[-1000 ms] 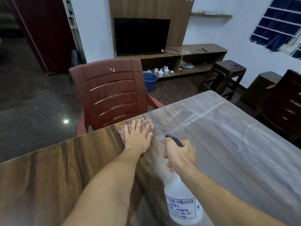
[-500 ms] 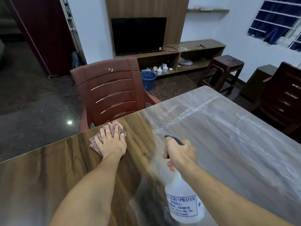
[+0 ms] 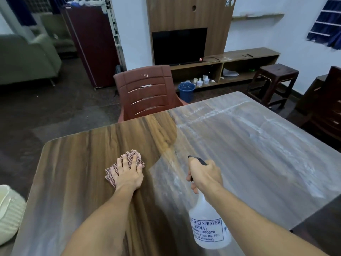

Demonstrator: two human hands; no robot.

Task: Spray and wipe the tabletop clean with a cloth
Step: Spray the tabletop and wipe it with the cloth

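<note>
Head view. The surface (image 3: 83, 163) is a wood-grain tabletop. Its left part shows dark and glossy; its right part, out to the far right corner, carries a whitish streaked film.

The cloth (image 3: 133, 154), red-and-white checked and bunched, lies on the glossy left part, about midway between the far and near edges and just beside the border of the filmed area. The left hand (image 3: 129, 174) rests flat on it, fingers spread and pressing down; cloth shows past the fingertips and at the hand's left side.

The right hand (image 3: 204, 174) is curled round the neck of the spray bottle (image 3: 208, 228), over the filmed part near the middle of the surface. The bottle is translucent white with a printed label, tilted, its base toward the near edge and its black nozzle toward the far edge. Whether the base touches the surface cannot be told.

A brown plastic chair (image 3: 145, 93) stands against the far edge. A blue bucket (image 3: 186, 91) sits on the floor beyond it.
</note>
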